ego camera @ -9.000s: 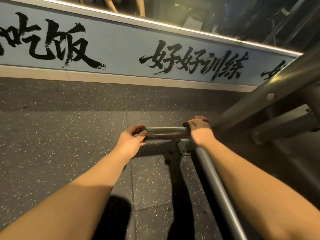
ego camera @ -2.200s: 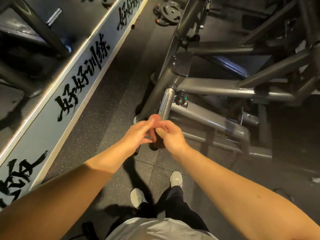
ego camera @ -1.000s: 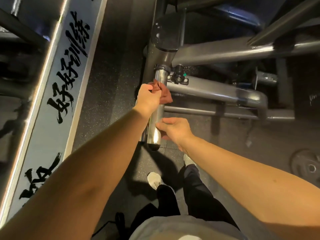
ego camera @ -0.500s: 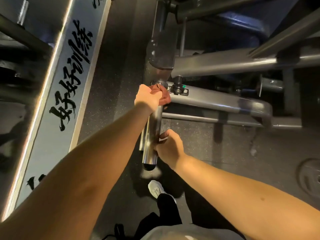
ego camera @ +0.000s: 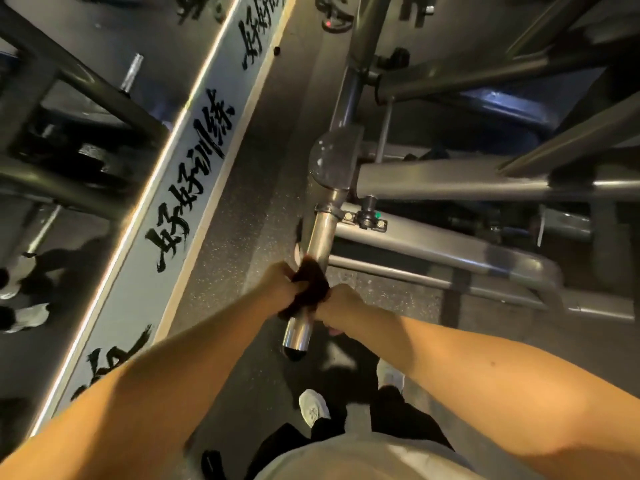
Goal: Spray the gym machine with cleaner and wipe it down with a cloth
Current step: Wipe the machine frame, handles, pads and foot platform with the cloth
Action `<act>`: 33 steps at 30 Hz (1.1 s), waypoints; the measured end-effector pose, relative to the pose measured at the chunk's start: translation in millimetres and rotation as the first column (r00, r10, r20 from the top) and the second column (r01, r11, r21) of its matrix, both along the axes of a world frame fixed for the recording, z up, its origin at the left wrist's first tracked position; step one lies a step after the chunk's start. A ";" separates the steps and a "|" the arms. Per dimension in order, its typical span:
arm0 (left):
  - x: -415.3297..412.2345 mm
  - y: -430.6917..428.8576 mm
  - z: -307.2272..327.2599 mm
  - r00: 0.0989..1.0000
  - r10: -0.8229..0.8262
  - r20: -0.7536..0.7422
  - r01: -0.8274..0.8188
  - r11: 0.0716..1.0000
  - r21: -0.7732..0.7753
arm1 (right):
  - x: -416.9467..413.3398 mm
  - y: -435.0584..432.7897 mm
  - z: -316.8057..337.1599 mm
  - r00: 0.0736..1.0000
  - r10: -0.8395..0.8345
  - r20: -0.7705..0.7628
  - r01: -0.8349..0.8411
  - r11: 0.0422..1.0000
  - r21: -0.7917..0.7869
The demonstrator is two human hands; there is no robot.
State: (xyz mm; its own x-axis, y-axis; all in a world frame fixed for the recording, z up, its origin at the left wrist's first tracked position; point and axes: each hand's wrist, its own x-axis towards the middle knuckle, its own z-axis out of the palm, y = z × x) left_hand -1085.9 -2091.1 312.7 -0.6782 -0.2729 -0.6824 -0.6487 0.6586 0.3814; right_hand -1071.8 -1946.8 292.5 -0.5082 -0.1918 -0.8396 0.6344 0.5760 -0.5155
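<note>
head: left hand [ego camera: 277, 289] gripping cloth [ego camera: 308, 292] slid down bar [ego camera: 320, 237] to right hand [ego camera: 343, 304] gripping bar.

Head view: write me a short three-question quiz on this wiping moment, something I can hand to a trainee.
1. True or false: the cloth is wrapped round the chrome bar.
2. Pick one. The left hand is: A) gripping the cloth, B) hanging free, C) resting on the floor.
3. Short answer: is any spray bottle in view?

Key: 1 true; 2 A; 3 no, none shows.
</note>
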 end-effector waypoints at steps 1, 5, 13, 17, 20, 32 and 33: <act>4.5 -4.5 7.4 1.000 0.030 0.006 -0.030 0.999 0.014 | -4.9 2.0 6.7 0.998 0.046 -0.029 -0.046 0.999 0.010; 1.8 -25.8 39.2 0.978 0.182 -0.098 -0.154 0.958 0.242 | -20.7 -3.0 31.6 0.993 -0.058 -0.105 0.031 0.969 -0.245; -6.9 -92.3 72.9 0.970 0.182 -0.159 -0.079 0.860 0.504 | -37.1 -67.4 63.5 0.938 -0.344 0.043 0.321 0.813 -0.486; -18.8 -139.4 65.2 0.974 0.102 -0.205 0.006 0.883 0.469 | -36.7 -119.6 68.4 0.851 -0.511 -0.122 0.460 0.836 -0.298; -24.9 -173.1 68.8 0.969 -0.020 -0.245 0.133 0.881 0.453 | -32.9 -147.9 81.5 0.785 -0.561 -0.263 0.518 0.827 -0.219; -82.6 -187.7 105.3 0.832 -0.312 -0.460 0.477 0.825 0.303 | -24.9 -154.0 137.3 0.595 -0.740 -0.314 0.601 0.669 -0.438; -87.6 -183.3 106.3 0.802 -0.363 -0.474 0.520 0.815 0.257 | -26.5 -148.9 137.3 0.598 -0.716 -0.359 0.600 0.698 -0.392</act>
State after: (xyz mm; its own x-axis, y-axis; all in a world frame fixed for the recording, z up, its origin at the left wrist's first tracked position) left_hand -1173.4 -2274.4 419.0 -0.8860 0.3325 -0.3230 -0.0661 0.5991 0.7980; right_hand -1098.3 -2095.7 429.9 -0.8653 0.2144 -0.4532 0.4509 -0.0624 -0.8904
